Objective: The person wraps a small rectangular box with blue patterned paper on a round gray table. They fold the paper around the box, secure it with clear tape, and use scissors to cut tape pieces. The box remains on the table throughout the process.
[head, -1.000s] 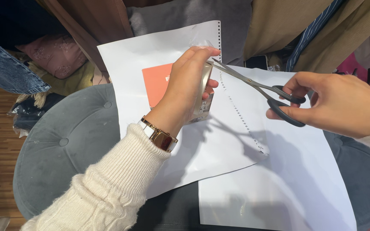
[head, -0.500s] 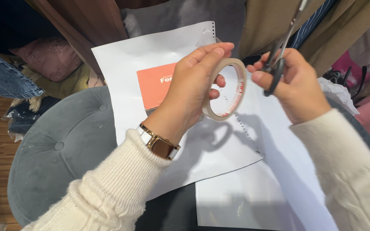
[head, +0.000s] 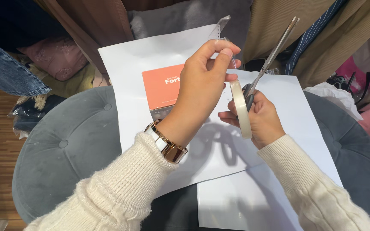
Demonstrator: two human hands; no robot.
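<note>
Just right of the orange box (head: 164, 85), the right hand (head: 258, 122) has its grip wrapped around both the tape roll (head: 241, 109) and the scissors (head: 270, 55), blades pointing up. The left hand (head: 202, 83) pinches the clear tape strip (head: 229, 40) above the box. The roll looks light and stiff, best held by its rim; the strip is flimsy and sticky. Half a second ago the left hand held the roll; now the right does.

Orange-topped rectangular box (head: 162, 86) on white paper (head: 129, 64), beside left hand (head: 202, 81).
</note>
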